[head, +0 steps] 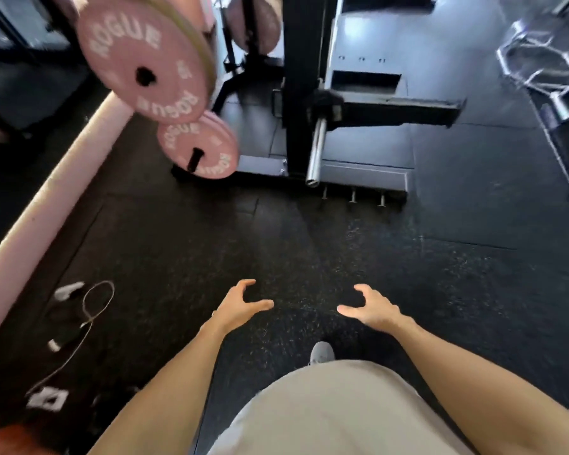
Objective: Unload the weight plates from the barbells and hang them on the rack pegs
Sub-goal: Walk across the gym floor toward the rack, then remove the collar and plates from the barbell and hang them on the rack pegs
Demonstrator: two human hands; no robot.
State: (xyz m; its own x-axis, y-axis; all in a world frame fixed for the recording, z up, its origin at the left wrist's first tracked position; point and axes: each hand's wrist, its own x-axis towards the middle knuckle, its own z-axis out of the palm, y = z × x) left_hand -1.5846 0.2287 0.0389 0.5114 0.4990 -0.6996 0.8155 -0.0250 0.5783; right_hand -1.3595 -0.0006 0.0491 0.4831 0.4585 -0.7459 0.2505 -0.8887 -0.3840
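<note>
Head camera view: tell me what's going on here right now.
A person stands on the black gym floor with both hands out in front, holding nothing: the left hand and right hand are open, fingers curled. Ahead, a bare barbell sleeve sticks out from the black rack upright. To the left, pink plates hang on pegs: a large plate above a smaller stack.

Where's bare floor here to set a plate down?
Bare: the black mat between both open hands and the rack base. Crowded: the cable lower left, hanging pink plates upper left, bars upper right.
</note>
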